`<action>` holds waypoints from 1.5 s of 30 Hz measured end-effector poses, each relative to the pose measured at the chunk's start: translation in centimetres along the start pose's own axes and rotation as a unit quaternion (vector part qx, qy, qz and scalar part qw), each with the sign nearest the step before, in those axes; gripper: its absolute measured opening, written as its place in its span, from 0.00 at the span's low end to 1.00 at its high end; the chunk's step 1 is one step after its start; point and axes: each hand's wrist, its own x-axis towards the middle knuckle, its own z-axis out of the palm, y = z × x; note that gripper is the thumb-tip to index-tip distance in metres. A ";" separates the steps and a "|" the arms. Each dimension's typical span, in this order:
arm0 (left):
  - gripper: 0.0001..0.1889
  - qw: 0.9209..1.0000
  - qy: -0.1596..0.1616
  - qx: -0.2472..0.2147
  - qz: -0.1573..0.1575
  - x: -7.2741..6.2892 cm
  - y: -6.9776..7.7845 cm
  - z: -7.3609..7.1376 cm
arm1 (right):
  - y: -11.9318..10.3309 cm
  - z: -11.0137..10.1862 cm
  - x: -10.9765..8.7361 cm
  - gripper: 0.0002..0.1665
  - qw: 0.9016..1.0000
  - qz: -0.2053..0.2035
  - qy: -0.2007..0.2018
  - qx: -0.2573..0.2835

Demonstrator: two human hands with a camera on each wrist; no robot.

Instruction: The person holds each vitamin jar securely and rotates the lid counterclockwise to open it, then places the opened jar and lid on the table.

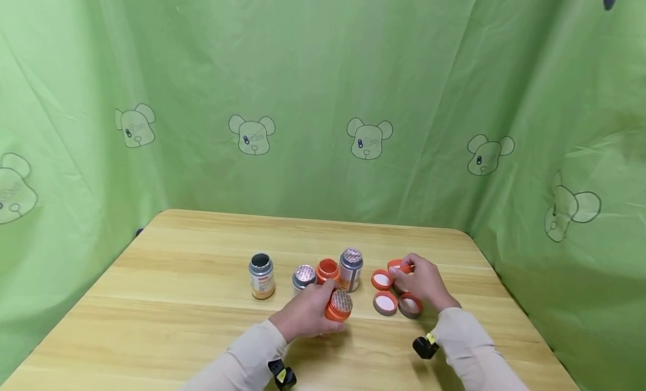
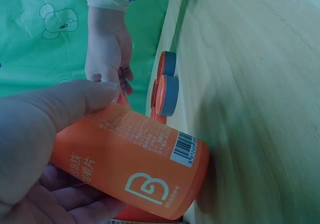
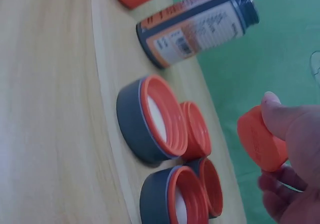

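Observation:
My left hand grips an orange bottle whose top is covered by a silver foil seal; the bottle leans, and its barcode faces the left wrist camera. Between thumb and fingers, my right hand pinches an orange cap, held above several caps. Those upturned caps, among them a grey one with an orange inside and a smaller orange one, lie grouped on the table. Behind the left hand stand another orange bottle and a grey bottle with foil, partly hidden by that hand.
A grey bottle with a dark open mouth stands apart at the left. Another foil-topped grey bottle is upright between the orange bottle and the caps. The wooden table is surrounded by a green curtain with bear drawings.

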 end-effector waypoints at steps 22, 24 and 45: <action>0.38 0.997 0.021 0.042 -0.069 2.0 1.1 1.0 | 2.7 1.3 2.3 0.11 0.998 0.033 -0.028 -0.038; 0.38 0.996 0.028 0.045 -0.066 2.1 1.1 1.1 | 2.7 1.4 2.4 0.11 0.998 0.040 -0.030 -0.032; 0.38 0.993 0.040 0.063 -0.091 3.5 1.0 0.4 | 3.0 1.5 2.9 0.15 0.998 0.035 -0.040 -0.034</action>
